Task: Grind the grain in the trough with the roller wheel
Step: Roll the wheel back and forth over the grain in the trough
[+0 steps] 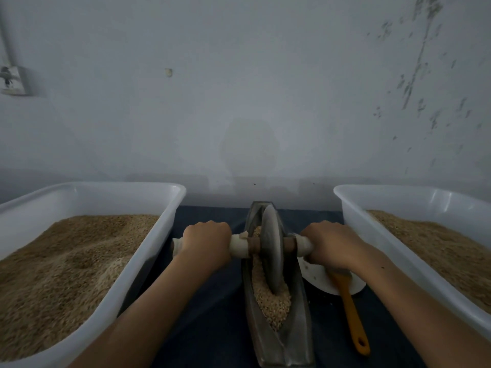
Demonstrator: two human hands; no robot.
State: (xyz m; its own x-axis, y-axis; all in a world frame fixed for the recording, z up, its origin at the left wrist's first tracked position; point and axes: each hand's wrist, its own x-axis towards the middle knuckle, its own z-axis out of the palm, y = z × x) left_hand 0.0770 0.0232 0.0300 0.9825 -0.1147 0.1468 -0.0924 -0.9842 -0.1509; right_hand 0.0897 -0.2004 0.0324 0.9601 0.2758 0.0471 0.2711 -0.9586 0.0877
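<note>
Presently both hands grasp the axle of the roller wheel (271,248): left hand (207,241) on the left handle, right hand (330,244) on the right. Wheel stands upright in the trough (297,314), rim bedded in grain (273,301), mid-bench between two grain-filled tubs.

trough (300,328): dull metal | tubs (148,264): glossy plastic | cloth (212,309): matt

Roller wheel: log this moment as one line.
left hand grips axle | right hand grips axle | roller wheel upright in trough | grain under wheel
</note>
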